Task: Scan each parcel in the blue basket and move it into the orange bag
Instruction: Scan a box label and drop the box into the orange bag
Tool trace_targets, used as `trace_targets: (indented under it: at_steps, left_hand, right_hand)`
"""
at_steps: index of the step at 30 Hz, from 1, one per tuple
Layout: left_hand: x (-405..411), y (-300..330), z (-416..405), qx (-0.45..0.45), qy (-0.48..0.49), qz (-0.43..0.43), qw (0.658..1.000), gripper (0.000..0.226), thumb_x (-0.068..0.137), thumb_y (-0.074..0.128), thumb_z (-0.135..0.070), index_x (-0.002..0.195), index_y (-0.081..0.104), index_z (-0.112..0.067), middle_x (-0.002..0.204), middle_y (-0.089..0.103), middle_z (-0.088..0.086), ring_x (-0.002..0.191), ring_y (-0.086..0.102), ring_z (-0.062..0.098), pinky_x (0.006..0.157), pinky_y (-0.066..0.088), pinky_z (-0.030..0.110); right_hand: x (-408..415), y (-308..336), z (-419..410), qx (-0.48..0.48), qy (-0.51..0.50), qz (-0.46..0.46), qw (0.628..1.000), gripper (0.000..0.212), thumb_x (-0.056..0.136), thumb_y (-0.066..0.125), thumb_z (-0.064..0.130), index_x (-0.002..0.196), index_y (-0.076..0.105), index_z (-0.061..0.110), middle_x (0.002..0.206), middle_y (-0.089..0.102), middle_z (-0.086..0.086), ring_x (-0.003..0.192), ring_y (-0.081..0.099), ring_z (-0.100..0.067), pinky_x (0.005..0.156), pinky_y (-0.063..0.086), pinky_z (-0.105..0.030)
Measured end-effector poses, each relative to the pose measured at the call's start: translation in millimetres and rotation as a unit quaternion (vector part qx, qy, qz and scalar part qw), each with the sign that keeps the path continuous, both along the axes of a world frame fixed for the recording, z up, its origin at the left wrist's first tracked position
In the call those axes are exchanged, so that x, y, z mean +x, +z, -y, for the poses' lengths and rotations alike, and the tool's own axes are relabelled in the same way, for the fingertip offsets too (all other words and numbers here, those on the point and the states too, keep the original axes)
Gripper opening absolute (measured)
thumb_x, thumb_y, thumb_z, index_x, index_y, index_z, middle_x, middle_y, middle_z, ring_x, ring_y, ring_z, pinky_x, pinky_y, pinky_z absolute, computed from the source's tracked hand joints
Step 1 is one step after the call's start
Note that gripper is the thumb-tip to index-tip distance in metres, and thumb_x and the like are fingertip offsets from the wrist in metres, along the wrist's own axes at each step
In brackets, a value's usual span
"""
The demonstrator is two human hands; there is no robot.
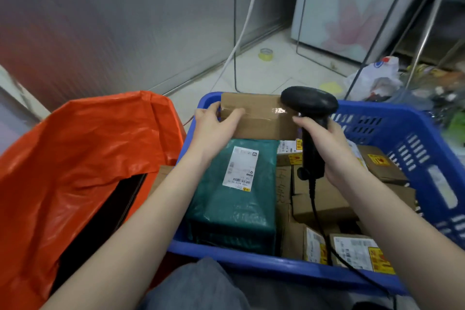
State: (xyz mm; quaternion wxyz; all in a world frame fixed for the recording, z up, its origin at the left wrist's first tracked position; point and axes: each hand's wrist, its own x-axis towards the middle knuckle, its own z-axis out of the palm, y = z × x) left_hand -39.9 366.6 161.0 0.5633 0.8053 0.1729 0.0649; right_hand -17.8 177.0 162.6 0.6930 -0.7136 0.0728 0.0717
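Holding a brown cardboard parcel (pixel 261 118) by its left end, the left hand (pixel 216 120) has its grip pinching the box, thumb on the taped top face and fingers wrapped round the edge, at the 12 o'clock end of the blue basket (pixel 251 260). The right hand (pixel 324 138) has its grip pressed together round the handle of a black barcode scanner (pixel 310 118), whose head sits just beside the box's right end; its cable trails down toward 5 o'clock. Below the box lies a green mailer (pixel 234 201) with a white label, and smaller cardboard boxes (pixel 324 204) fill the basket's right half. At 9 o'clock, touching the basket, stands the open orange bag (pixel 83 158).
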Motion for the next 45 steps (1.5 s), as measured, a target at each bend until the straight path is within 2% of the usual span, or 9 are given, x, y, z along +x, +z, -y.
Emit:
trace_targets:
  at_steps: [5, 9, 15, 19, 26, 30, 34, 40, 45]
  left_hand:
    - [-19.2, 54.5, 38.2, 0.028, 0.017, 0.09, 0.995, 0.037, 0.088, 0.061, -0.042, 0.12, 0.049, -0.03, 0.121, 0.039, -0.006, 0.11, 0.049, 0.007, 0.09, 0.035, 0.022]
    - [-28.3, 77.6, 64.4, 0.011, -0.003, 0.135, 0.991, 0.038, 0.088, 0.059, -0.047, 0.12, 0.049, -0.029, 0.124, 0.05, -0.008, 0.113, 0.052, 0.009, 0.091, 0.044, 0.027]
    - [-34.7, 77.7, 103.2, -0.064, 0.013, 0.085, 0.994, 0.044, 0.088, 0.051, -0.06, 0.11, 0.044, -0.023, 0.096, 0.052, -0.017, 0.102, 0.052, 0.012, 0.072, 0.038, 0.023]
    - [-34.2, 63.3, 111.6, -0.134, 0.041, 0.038, 0.989, 0.049, 0.088, 0.046, -0.064, 0.108, 0.043, -0.019, 0.096, 0.052, -0.008, 0.102, 0.054, 0.017, 0.089, 0.048, 0.038]
    - [-30.4, 55.0, 112.1, -0.083, -0.064, 0.084, 0.991, 0.052, 0.086, 0.066, -0.042, 0.133, 0.05, -0.027, 0.131, 0.049, -0.001, 0.115, 0.055, 0.013, 0.072, 0.047, 0.013]
    - [-30.0, 51.4, 115.6, -0.075, -0.112, 0.107, 0.985, 0.044, 0.088, 0.066, -0.017, 0.127, 0.051, -0.029, 0.126, 0.055, -0.009, 0.108, 0.058, 0.007, 0.068, 0.051, 0.01]
    - [-28.6, 51.3, 119.3, -0.11, -0.074, 0.114, 0.985, 0.039, 0.089, 0.066, -0.019, 0.124, 0.052, -0.024, 0.118, 0.06, -0.01, 0.1, 0.063, 0.006, 0.079, 0.054, 0.021]
    - [-27.0, 47.7, 116.8, -0.143, -0.053, 0.074, 0.986, 0.063, 0.085, 0.07, -0.023, 0.141, 0.041, -0.022, 0.12, 0.053, -0.011, 0.117, 0.057, 0.015, 0.099, 0.05, 0.039]
    - [-23.6, 44.8, 106.4, -0.146, -0.09, 0.022, 0.985, 0.104, 0.054, 0.076, -0.056, 0.146, 0.039, -0.023, 0.133, 0.058, -0.002, 0.117, 0.059, 0.015, 0.103, 0.046, 0.042]
  right_hand:
    - [-23.9, 49.4, 27.5, 0.039, -0.054, 0.048, 0.997, 0.023, 0.077, 0.073, 0.038, 0.095, 0.06, 0.033, 0.107, 0.069, -0.002, 0.103, 0.065, -0.025, 0.098, 0.048, -0.05]
    - [-41.5, 75.7, 56.0, 0.049, -0.088, 0.075, 0.992, 0.018, 0.081, 0.07, 0.039, 0.093, 0.057, 0.035, 0.104, 0.069, -0.002, 0.098, 0.067, -0.023, 0.093, 0.051, -0.05]
    - [-58.1, 84.3, 94.8, 0.126, -0.15, 0.082, 0.977, 0.019, 0.086, 0.068, 0.028, 0.102, 0.059, 0.028, 0.093, 0.071, 0.002, 0.078, 0.072, -0.012, 0.067, 0.054, -0.032]
    - [-61.7, 78.7, 108.7, 0.137, -0.17, 0.067, 0.974, 0.019, 0.088, 0.066, 0.024, 0.106, 0.06, 0.023, 0.091, 0.071, 0.001, 0.092, 0.07, -0.016, 0.087, 0.054, -0.041]
    - [-57.6, 70.6, 120.2, 0.107, -0.146, 0.063, 0.981, 0.027, 0.082, 0.072, 0.029, 0.105, 0.058, 0.029, 0.114, 0.067, -0.001, 0.103, 0.065, -0.019, 0.089, 0.053, -0.041]
    - [-55.6, 65.2, 124.0, 0.089, -0.154, 0.067, 0.982, 0.034, 0.076, 0.078, 0.03, 0.105, 0.061, 0.025, 0.111, 0.069, 0.001, 0.108, 0.063, -0.022, 0.098, 0.046, -0.052]
    - [-56.2, 66.1, 123.2, 0.071, -0.165, 0.075, 0.981, 0.041, 0.077, 0.078, 0.022, 0.112, 0.057, 0.022, 0.111, 0.067, -0.001, 0.11, 0.061, -0.023, 0.098, 0.045, -0.054]
    - [-54.7, 64.6, 121.2, 0.053, -0.143, 0.087, 0.984, 0.034, 0.081, 0.071, 0.004, 0.1, 0.052, 0.025, 0.099, 0.065, 0.005, 0.088, 0.062, -0.01, 0.075, 0.054, -0.036]
    - [-55.3, 63.3, 118.4, 0.037, -0.142, 0.085, 0.986, 0.041, 0.082, 0.07, 0.006, 0.117, 0.051, 0.02, 0.108, 0.064, 0.004, 0.105, 0.061, -0.017, 0.093, 0.049, -0.04]
